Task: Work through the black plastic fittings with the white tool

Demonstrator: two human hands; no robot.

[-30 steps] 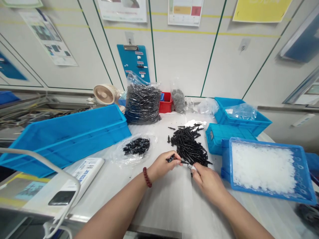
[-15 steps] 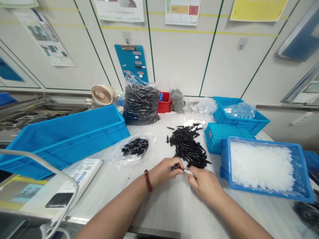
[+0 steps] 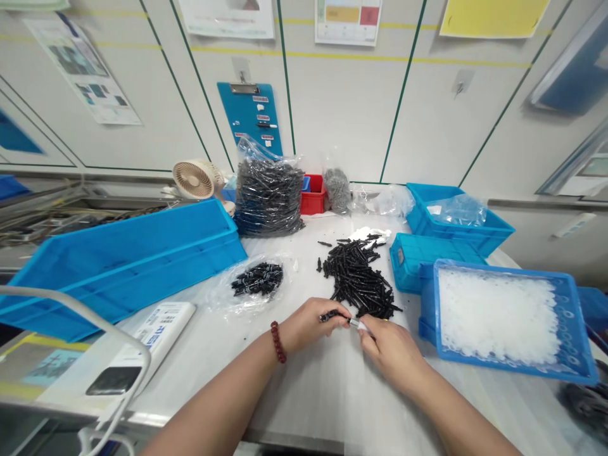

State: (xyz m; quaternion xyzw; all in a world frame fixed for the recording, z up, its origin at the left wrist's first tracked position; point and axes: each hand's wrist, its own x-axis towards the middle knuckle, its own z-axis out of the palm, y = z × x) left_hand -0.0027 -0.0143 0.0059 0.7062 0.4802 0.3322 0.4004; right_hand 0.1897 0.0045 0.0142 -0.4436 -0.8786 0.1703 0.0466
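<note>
My left hand (image 3: 311, 324) pinches a small black plastic part (image 3: 331, 315) above the white table. My right hand (image 3: 387, 348) meets it from the right, fingers closed on a small clear-white piece (image 3: 360, 325) at the black part's end. Just beyond both hands lies a loose pile of the same black parts (image 3: 360, 278). A blue tray of white pieces (image 3: 498, 313) stands to the right of my right hand. A clear bag with a few black parts (image 3: 257, 278) lies to the left of the pile.
A long blue bin (image 3: 118, 263) lies tilted at the left. A big bag of black parts (image 3: 268, 193), a small fan (image 3: 194, 180) and a red box (image 3: 315, 201) stand at the back. Two more blue trays (image 3: 456, 225) sit at the right. A phone (image 3: 111, 380) lies at front left.
Both hands drew slightly nearer together and toward me, the two pieces now meeting. The rest of the table is unchanged.
</note>
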